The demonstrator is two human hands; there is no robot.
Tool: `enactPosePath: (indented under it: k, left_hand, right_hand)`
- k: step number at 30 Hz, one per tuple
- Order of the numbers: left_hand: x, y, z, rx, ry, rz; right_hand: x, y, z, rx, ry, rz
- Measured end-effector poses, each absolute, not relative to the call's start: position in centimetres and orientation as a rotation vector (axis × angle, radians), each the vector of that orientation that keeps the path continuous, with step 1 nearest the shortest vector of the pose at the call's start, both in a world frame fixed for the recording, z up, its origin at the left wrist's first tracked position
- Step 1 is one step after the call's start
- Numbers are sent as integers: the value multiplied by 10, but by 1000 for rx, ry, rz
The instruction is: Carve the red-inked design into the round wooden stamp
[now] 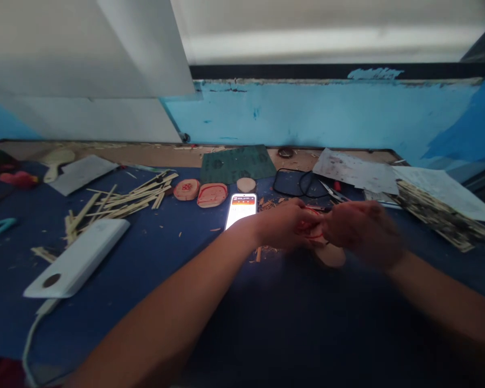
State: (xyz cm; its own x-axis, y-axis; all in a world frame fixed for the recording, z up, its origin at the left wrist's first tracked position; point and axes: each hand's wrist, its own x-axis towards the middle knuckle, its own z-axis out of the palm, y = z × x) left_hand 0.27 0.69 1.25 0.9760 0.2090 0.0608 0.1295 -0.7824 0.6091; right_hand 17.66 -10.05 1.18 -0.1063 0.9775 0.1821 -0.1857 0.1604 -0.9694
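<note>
My left hand (pixel 285 222) is closed around a wooden piece with red markings (pixel 315 231), held low over the table. Close against that piece is my right hand (pixel 364 231), its fingers curled and blurred by motion; whatever it grips is hidden. Below the two hands shows a plain pale wooden disc (pixel 330 256). Wood shavings (pixel 270 203) lie around my left hand. A phone (pixel 241 207) with its screen lit is just left of it, partly covered by my forearm.
Two red-marked wood pieces (pixel 212 195) and a small pale disc (pixel 246 185) lie behind the phone. Thin wooden sticks (pixel 125 202) and a white device with a cable (pixel 78 258) are at left. Green sandpaper (pixel 236 164), a black cord (pixel 293 183) and papers (pixel 355 170) line the back.
</note>
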Motion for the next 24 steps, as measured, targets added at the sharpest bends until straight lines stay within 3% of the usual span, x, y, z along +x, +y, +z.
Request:
enactPosePath:
  k: [24]
  left_hand:
    - [2,9,10,2435,290,117]
  right_hand:
    - [178,-96,13,-900,-1199,1276]
